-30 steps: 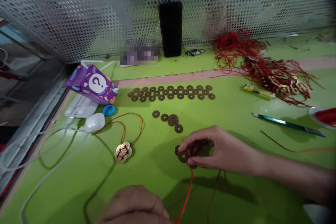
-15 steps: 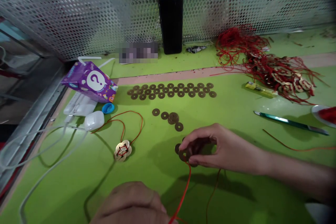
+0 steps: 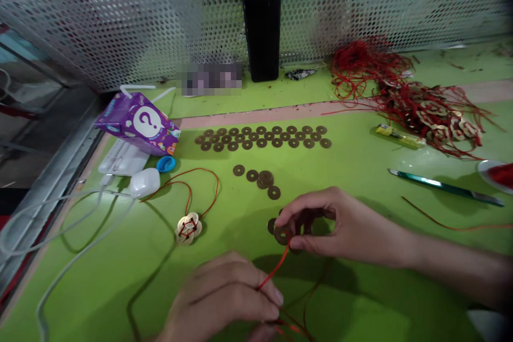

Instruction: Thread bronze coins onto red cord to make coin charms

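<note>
A bright green worktop (image 3: 360, 171) fills most of the view, crossed by a pale pinkish strip (image 3: 256, 115) running side to side. Behind it stands a perforated metal screen (image 3: 120, 16) (grey, with round holes throughout), which catches a soft sheen from the light. A grey metal rail (image 3: 60, 171) edges the worktop on one side, and beyond it lies a darker, dimmer area (image 3: 28, 117).

Light falls from above onto my green counter (image 3: 360, 181), dim overall, with my hands casting soft shadows toward me. The mesh wall (image 3: 120, 10) bends at the edges, corners darken, and my left hand (image 3: 224, 299) blurs slightly.
</note>
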Tool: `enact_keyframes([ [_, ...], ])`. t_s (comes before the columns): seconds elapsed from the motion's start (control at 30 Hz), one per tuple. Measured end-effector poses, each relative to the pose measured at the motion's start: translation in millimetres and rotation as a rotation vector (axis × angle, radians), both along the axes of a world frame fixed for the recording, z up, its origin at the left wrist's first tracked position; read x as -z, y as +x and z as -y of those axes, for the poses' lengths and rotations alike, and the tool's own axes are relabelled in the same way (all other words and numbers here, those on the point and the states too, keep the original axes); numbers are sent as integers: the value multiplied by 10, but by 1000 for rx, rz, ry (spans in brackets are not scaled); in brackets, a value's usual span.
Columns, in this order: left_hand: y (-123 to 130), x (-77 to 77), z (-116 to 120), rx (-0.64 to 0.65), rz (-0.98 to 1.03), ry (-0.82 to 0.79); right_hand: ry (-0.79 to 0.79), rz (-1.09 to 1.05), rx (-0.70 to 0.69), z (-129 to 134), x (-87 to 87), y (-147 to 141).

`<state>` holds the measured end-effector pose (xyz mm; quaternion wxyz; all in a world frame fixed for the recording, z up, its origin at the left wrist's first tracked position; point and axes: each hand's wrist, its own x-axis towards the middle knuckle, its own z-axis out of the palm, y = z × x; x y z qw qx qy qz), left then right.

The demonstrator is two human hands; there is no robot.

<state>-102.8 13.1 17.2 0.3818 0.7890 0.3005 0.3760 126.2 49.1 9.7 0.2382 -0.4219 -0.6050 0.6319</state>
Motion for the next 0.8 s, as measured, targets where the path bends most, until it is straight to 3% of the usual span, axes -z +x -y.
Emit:
enact_keyframes([
  [0.1,39,-32,-39,86,-47,-135,37,16,-1,4,-13,5],
  [0.27,36,-5,-33,80,-142,-271,130,18,-15,2,-50,-10],
  [0.5,36,6,-43,62,-215,-307,280,54,56,5,-73,0],
  [0.63,24,17,-35,54,-251,-337,383,30,27,28,-66,4],
  [0.8,32,5,-4,28,-236,-391,321,-109,-37,91,-44,-57],
])
